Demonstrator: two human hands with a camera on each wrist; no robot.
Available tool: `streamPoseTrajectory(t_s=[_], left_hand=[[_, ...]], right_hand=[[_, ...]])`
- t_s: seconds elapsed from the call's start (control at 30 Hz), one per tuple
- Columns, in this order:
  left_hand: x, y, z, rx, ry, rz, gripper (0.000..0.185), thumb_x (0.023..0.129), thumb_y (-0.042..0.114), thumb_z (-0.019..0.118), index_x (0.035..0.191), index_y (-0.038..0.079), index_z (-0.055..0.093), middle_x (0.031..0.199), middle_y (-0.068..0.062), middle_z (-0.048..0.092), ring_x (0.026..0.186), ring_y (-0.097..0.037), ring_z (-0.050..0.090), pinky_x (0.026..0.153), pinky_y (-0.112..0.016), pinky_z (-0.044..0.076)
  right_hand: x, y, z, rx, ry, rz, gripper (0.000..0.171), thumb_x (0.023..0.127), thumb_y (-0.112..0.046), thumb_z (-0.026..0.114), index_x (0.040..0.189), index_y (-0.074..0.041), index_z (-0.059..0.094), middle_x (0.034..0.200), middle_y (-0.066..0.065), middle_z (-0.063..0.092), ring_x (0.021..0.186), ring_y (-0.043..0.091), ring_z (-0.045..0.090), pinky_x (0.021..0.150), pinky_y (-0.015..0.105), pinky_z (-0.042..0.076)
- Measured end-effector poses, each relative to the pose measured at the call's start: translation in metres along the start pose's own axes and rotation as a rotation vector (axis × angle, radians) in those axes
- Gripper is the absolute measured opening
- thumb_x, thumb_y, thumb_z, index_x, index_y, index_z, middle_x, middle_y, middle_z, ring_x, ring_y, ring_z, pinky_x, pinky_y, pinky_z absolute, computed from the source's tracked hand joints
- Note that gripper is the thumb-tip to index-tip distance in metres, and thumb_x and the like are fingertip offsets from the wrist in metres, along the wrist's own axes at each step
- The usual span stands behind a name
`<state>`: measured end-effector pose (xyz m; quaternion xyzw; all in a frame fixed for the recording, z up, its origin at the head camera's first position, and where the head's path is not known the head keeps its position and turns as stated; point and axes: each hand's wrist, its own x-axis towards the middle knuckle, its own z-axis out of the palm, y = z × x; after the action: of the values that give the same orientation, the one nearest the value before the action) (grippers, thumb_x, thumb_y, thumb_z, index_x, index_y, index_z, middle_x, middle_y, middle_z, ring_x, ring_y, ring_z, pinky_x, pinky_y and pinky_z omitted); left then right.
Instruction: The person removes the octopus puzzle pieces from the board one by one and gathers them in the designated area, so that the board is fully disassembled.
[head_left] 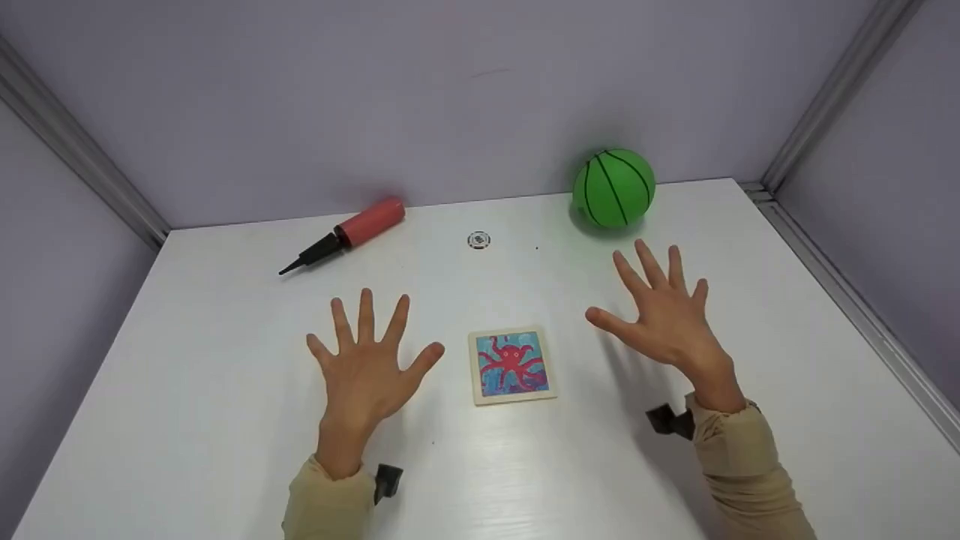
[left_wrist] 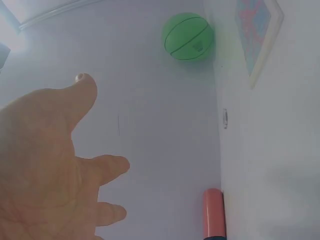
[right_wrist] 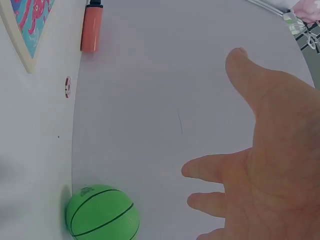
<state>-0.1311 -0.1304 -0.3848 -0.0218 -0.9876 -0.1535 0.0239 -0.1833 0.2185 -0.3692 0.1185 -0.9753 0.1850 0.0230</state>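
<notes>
Both hands spread and holding nothing over the white counter (head_left: 225, 420), left hand (head_left: 365, 367) left of the octopus tile (head_left: 512, 365), right hand (head_left: 664, 319) near the green ball (head_left: 613, 187) at far right; a careless nudge could likely roll that ball off.

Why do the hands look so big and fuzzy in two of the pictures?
Left wrist view: the left hand sits close to the lens, soft and washed out. Right wrist view: the right hand looks likewise large. Head view: sharp, with a soft shadow under the green striped ball.
</notes>
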Motion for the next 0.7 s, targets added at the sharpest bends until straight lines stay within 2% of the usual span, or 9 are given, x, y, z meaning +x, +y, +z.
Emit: streamPoseTrajectory(t_s=[0.1,0.2,0.37,0.43,0.53,0.7], left_hand=[[0.0,0.003,0.0,-0.063,-0.042,0.046,0.077,0.09,0.064,0.047,0.152,0.022,0.028,0.157,-0.023,0.009,0.14,-0.053,-0.005,0.099,-0.077,0.003],[0.001,0.006,0.002,-0.132,-0.091,0.099,0.074,0.09,0.055,0.055,0.151,0.021,0.032,0.156,-0.025,0.013,0.139,-0.054,-0.001,0.1,-0.076,0.01],[0.002,0.011,0.01,-0.195,-0.209,0.118,0.068,0.089,0.042,0.065,0.148,0.017,0.04,0.154,-0.024,0.024,0.139,-0.052,0.014,0.102,-0.072,0.015],[0.002,0.014,0.018,-0.205,-0.274,0.122,0.066,0.089,0.04,0.065,0.146,0.017,0.043,0.152,-0.024,0.026,0.138,-0.052,0.019,0.103,-0.07,0.016],[0.002,0.019,0.033,-0.212,-0.339,0.136,0.063,0.089,0.039,0.065,0.144,0.017,0.046,0.152,-0.025,0.027,0.137,-0.053,0.02,0.103,-0.07,0.018],[0.004,0.03,0.055,-0.186,-0.344,0.121,0.063,0.088,0.04,0.067,0.143,0.018,0.047,0.153,-0.026,0.021,0.139,-0.053,0.01,0.102,-0.072,0.017]], right_hand=[[0.002,-0.003,0.003,0.017,-0.021,-0.003,0.088,0.086,-0.065,0.053,0.152,-0.011,0.029,0.158,0.019,0.013,0.14,0.051,-0.005,0.095,0.079,-0.001],[0.006,-0.006,0.007,0.053,-0.045,-0.032,0.083,0.086,-0.062,0.056,0.148,-0.009,0.037,0.154,0.022,0.024,0.14,0.052,0.008,0.097,0.078,0.004],[0.015,-0.01,0.021,0.214,-0.078,-0.156,0.062,0.091,-0.048,0.061,0.133,-0.003,0.055,0.138,0.022,0.048,0.13,0.041,0.039,0.104,0.062,0.027],[0.019,-0.011,0.028,0.284,-0.09,-0.208,0.051,0.093,-0.041,0.061,0.126,-0.001,0.061,0.13,0.019,0.055,0.122,0.038,0.049,0.1,0.055,0.038],[0.026,-0.014,0.042,0.339,-0.107,-0.266,0.038,0.094,-0.031,0.062,0.118,-0.001,0.066,0.119,0.016,0.063,0.108,0.035,0.058,0.091,0.051,0.046],[0.041,-0.023,0.064,0.366,-0.18,-0.29,0.032,0.092,-0.023,0.064,0.113,0.001,0.067,0.109,0.014,0.068,0.091,0.028,0.064,0.079,0.043,0.052]])
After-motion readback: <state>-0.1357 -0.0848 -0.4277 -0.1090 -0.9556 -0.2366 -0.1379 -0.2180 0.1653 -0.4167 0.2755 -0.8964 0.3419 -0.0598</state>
